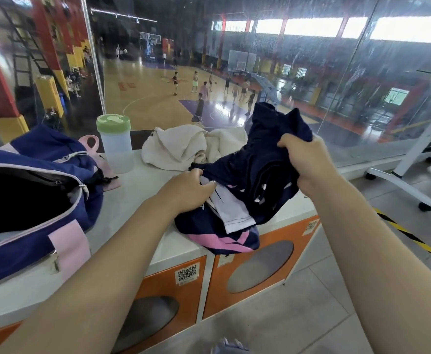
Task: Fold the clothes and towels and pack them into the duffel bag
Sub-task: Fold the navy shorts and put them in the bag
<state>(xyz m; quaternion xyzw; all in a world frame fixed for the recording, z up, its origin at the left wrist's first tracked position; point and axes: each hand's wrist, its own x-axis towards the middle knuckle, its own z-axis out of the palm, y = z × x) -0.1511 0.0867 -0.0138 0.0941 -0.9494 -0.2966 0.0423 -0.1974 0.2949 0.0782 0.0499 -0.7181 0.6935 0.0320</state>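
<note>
A crumpled navy garment (265,159) with pink and white panels hangs bunched between two hands above the white counter's (137,200) right end, its hem spilling over the front edge. The left hand (188,190) pinches its lower fold; the right hand (303,162) clutches the upper cloth. Behind lies a cream towel (181,146); the unzipped navy duffel bag (30,200) gapes at left.

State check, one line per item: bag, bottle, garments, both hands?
duffel bag: unzipped, open.
shaker bottle: upright, lid on.
navy garment: bunched, unfolded, lifted by both hands.
beige garment: crumpled, unfolded.
left hand: grips navy garment.
right hand: grips navy garment.
</note>
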